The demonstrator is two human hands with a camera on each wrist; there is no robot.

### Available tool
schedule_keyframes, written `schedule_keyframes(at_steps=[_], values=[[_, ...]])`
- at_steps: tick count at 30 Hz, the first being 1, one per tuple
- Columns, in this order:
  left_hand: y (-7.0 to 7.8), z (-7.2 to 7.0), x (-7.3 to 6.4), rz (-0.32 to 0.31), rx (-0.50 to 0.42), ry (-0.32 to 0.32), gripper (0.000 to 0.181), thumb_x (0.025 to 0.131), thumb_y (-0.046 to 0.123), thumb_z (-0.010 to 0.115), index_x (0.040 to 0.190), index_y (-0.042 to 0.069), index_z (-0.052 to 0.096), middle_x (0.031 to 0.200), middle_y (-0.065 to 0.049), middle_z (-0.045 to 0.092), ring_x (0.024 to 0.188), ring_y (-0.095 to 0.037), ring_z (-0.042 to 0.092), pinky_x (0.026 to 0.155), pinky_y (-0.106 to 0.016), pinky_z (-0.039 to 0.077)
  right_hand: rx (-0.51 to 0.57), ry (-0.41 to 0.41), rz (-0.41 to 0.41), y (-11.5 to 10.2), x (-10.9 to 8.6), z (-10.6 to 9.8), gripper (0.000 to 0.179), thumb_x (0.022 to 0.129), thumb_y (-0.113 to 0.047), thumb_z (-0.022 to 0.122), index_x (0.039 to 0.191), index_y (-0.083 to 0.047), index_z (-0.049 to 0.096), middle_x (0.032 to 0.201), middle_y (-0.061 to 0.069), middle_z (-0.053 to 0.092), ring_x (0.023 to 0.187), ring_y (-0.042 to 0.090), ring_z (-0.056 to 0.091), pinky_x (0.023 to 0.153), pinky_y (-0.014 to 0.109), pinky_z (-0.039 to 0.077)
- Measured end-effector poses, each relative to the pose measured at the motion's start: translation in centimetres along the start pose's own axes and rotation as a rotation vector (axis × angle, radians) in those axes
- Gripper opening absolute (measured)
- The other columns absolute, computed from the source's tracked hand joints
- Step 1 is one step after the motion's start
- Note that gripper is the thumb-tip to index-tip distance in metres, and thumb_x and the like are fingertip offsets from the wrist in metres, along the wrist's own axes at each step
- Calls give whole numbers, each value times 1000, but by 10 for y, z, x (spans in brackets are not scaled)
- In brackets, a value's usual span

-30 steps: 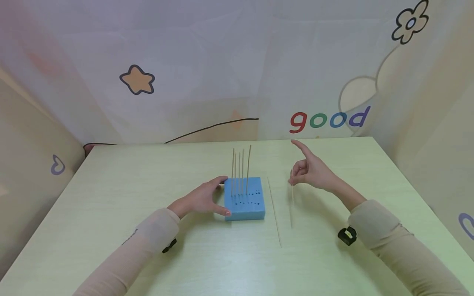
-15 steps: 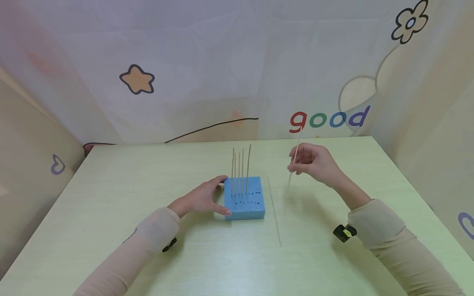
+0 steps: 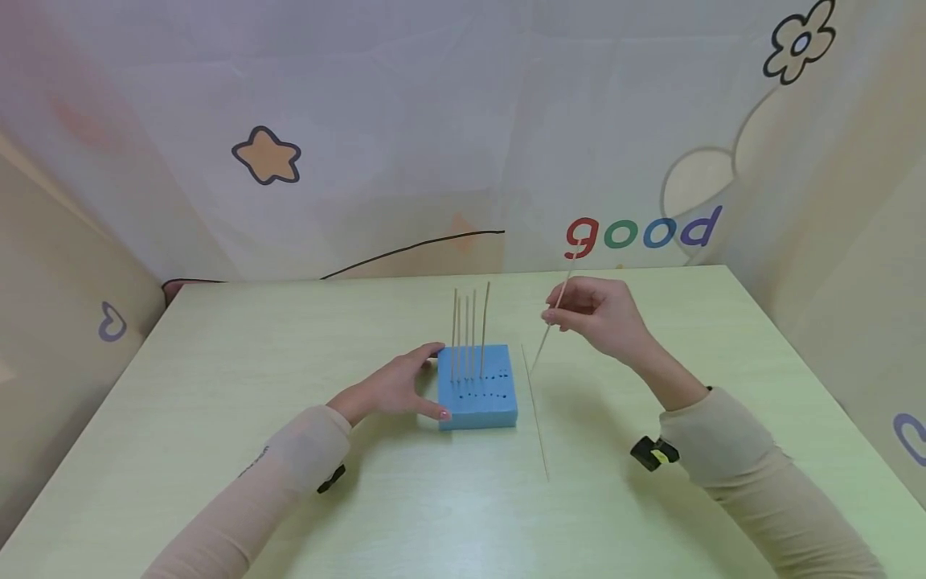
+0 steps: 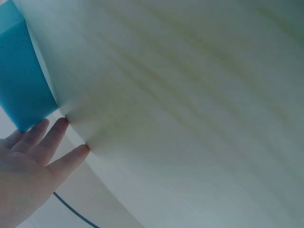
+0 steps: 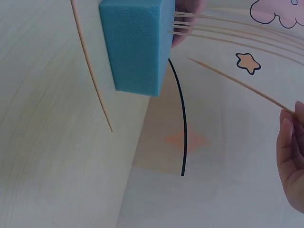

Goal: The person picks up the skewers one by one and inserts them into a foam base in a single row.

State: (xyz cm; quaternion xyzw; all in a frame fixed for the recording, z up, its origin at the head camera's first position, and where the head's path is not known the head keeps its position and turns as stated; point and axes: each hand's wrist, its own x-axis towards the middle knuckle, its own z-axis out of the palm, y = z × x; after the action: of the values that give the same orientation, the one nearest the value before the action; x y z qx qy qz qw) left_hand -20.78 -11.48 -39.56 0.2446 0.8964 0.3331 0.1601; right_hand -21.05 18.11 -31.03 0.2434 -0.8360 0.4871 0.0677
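Note:
A blue foam block (image 3: 479,412) with rows of small holes sits on the table. Several thin wooden skewers (image 3: 473,334) stand upright in its back row, towards the left. My left hand (image 3: 394,390) holds the block's left side, thumb at the front and fingers at the back; in the left wrist view its fingertips (image 4: 61,124) reach the tabletop. To the right, my right hand (image 3: 604,322) pinches another skewer (image 3: 542,351) between thumb and fingers. This skewer is in the air, tilted, its lower tip pointing down-left towards the block. In the right wrist view the pointed tip is apart from the foam.
One loose skewer (image 3: 537,418) lies on the table (image 3: 405,515) just right of the block. A printed cloth (image 3: 405,121) hangs behind the table and along both sides.
My right hand has lifted the skewer off the tabletop, then moved left with it, tilting it towards the block. The index finger has come in from pointing out. My left hand and the block stay put.

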Motion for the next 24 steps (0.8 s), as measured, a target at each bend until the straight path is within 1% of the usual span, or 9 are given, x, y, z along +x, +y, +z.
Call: schedule_keyframes(at_steps=[8, 12, 18, 24], values=[[1, -2, 0, -3, -1, -2, 102, 66, 35, 81, 142, 4, 22, 143, -13, 32, 128, -30, 34, 105, -42, 25, -33, 27, -47, -6, 6, 18, 10, 81, -7, 69, 88, -1, 65, 80, 9, 66, 69, 18, 63, 65, 21, 52], [0, -2, 0, 1, 6, -2, 102, 66, 35, 81, 142, 3, 22, 143, -14, 32, 127, -30, 35, 105, -42, 26, -35, 37, -97, -10, 8, 27, 8, 79, -5, 69, 86, -1, 66, 78, 8, 66, 67, 15, 62, 65, 20, 51], [-2, -2, 1, -2, 6, -3, 102, 66, 35, 81, 142, 4, 22, 142, -13, 33, 128, -30, 34, 105, -43, 26, -33, 36, -185, -11, 11, 38, 7, 77, -2, 71, 82, 0, 66, 76, 7, 66, 65, 14, 60, 65, 20, 51], [-1, -2, 1, 3, 1, -3, 101, 66, 35, 81, 142, 3, 22, 142, -14, 33, 127, -30, 35, 105, -43, 26, -32, 35, -239, -10, 14, 46, 7, 77, -1, 71, 82, 1, 65, 75, 6, 65, 64, 14, 61, 64, 22, 52]])
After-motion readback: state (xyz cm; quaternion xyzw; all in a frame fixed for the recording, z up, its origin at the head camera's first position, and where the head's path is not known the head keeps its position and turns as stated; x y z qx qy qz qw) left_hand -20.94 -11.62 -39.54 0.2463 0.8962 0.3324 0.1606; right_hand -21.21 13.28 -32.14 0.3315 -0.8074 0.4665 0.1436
